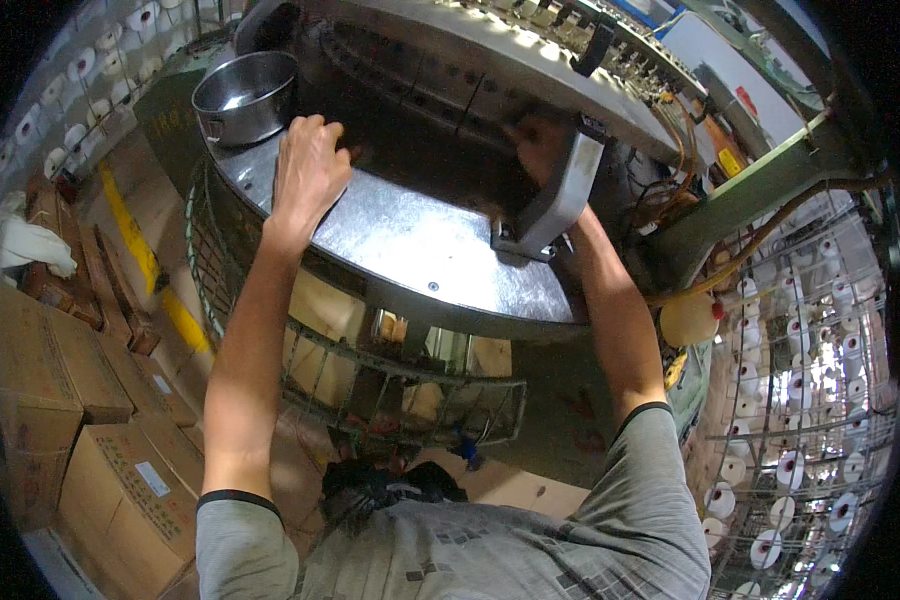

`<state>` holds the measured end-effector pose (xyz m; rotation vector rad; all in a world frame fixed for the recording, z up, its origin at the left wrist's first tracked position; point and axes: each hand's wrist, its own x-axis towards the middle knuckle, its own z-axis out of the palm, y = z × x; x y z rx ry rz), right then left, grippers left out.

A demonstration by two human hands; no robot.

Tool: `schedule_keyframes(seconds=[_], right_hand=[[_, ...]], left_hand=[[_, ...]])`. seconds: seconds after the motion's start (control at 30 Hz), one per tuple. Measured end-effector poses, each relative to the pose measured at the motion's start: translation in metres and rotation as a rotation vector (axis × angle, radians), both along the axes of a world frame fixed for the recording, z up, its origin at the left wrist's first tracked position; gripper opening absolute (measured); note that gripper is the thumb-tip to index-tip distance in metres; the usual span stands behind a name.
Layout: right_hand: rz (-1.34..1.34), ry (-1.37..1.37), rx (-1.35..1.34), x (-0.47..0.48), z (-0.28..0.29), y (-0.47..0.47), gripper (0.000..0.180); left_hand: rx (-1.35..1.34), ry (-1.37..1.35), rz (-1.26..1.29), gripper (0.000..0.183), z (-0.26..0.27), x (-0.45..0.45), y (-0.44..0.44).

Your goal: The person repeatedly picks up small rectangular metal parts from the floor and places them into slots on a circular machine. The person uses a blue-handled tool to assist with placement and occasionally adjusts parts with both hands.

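Note:
My left hand rests with curled fingers near the inner edge of a curved metal machine table, just right of a round steel pan. Whether anything is between its fingers I cannot tell. Behind a grey metal bracket on the table's right part, my right hand reaches into the dark recess of the circular machine. Shadow and the bracket hide much of that hand and whatever it touches.
Cardboard boxes stand at lower left, near a white glove. A green machine arm and a yellowish plastic bottle are at right. Racks of yarn cones flank both sides. Below the table runs a wire guard.

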<state>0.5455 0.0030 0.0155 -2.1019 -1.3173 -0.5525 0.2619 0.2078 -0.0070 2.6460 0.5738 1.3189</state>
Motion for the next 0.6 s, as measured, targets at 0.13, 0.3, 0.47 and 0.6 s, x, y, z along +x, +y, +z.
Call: schedule_keyframes(seconds=[0.13, 0.3, 0.47, 0.6], right_hand=[[0.108, -0.210, 0.181, 0.016, -0.014, -0.003, 0.028], [0.206, 0.519, 0.340, 0.066, -0.013, -0.045, 0.024], [-0.331, 0.122, 0.355, -0.010, 0.021, -0.114, 0.018], [-0.109, -0.006, 0.696, -0.156, 0.041, -0.138, 0.008]], left_hand=[[0.000, 0.010, 0.012, 0.024, 0.002, 0.000, -0.001], [-0.005, 0.004, -0.006, 0.022, 0.003, 0.000, -0.002], [0.010, -0.017, -0.062, 0.025, 0.001, -0.002, -0.005], [0.026, 0.014, -0.133, 0.027, 0.002, -0.002, -0.007]])
